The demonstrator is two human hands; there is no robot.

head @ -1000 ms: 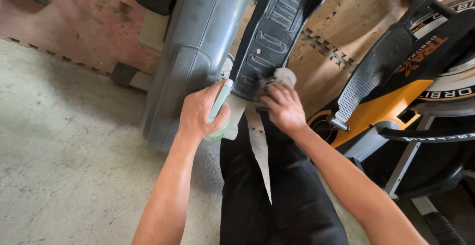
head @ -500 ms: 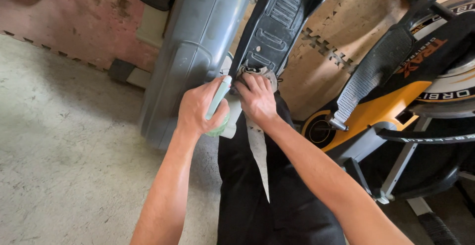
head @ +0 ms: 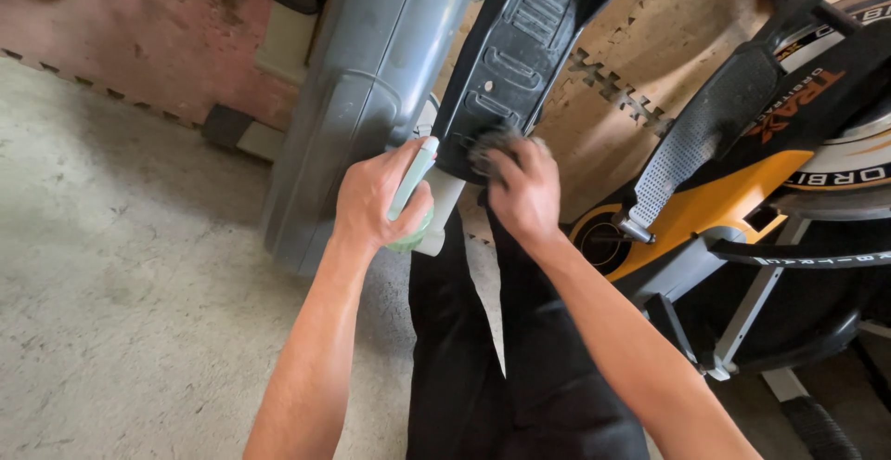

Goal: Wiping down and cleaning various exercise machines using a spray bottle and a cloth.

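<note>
Nearest the camera, the person's dark trousers fill the bottom of the view, with both forearms reaching up past them. The left hand is clamped around a pale green spray bottle, held just beside the lower end of a black foot pedal; the bottle's long axis runs from lower left to upper right, its top towards the pedal. The right hand is closed on a grey cloth and presses it flat against the pedal's lower end. The step in hand looks like wiping the pedal's ribbed face, and the next move seems to call for carrying the cloth upward along the pedal, whose long axis slants up and to the right, away from the person. Left of it stands the machine's grey housing; to the right, an orange and black exercise machine; beneath, a concrete floor and jigsaw-edged mats.
</note>
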